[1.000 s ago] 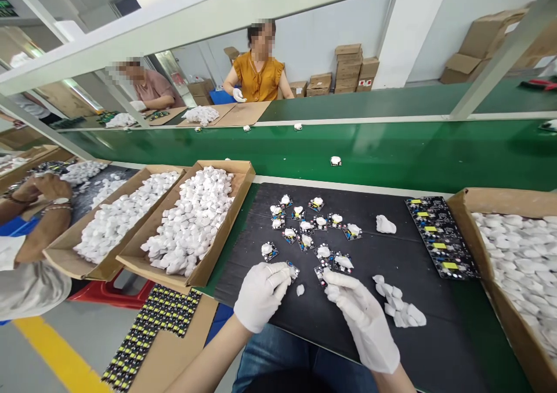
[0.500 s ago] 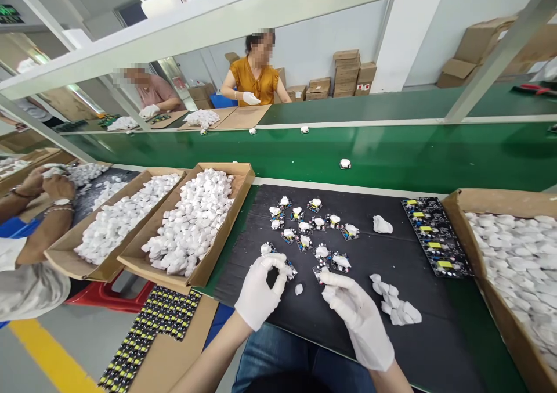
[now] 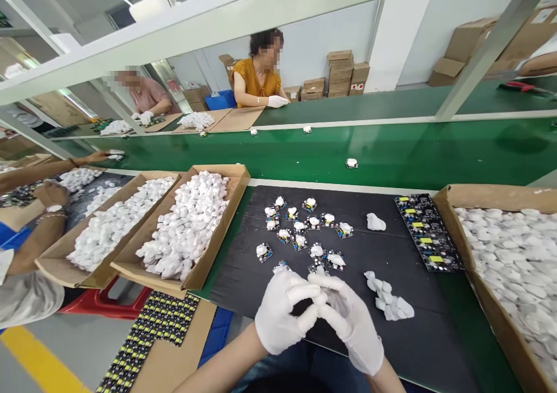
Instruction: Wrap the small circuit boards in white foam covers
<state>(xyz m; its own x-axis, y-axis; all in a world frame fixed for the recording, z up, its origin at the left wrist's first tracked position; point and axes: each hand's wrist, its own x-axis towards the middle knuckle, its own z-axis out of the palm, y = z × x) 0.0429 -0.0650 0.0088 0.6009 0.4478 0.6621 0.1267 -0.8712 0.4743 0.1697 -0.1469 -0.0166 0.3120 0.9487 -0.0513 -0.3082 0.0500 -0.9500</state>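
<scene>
My left hand and my right hand, both in white gloves, meet over the front of the black mat. Thumbs and fingertips of both are pinched together; anything white between them blends with the gloves. Just beyond the fingers lie several small circuit boards with white putty lumps on top, among them a board and another board. One board is partly hidden behind my left hand. Right of my right hand rests a cluster of white putty pieces, with a single lump farther back.
Cardboard trays of white lumps stand left and right. A joined panel of boards lies beside the right tray. Boards with lumps sit on the green conveyor belt. A co-worker's hand is at far left; another person sits opposite.
My hands have come together at the fingertips; my left hand moved right, off the boards. The small loose white piece is no longer visible. At left, the co-worker's arm now reaches to the belt.
</scene>
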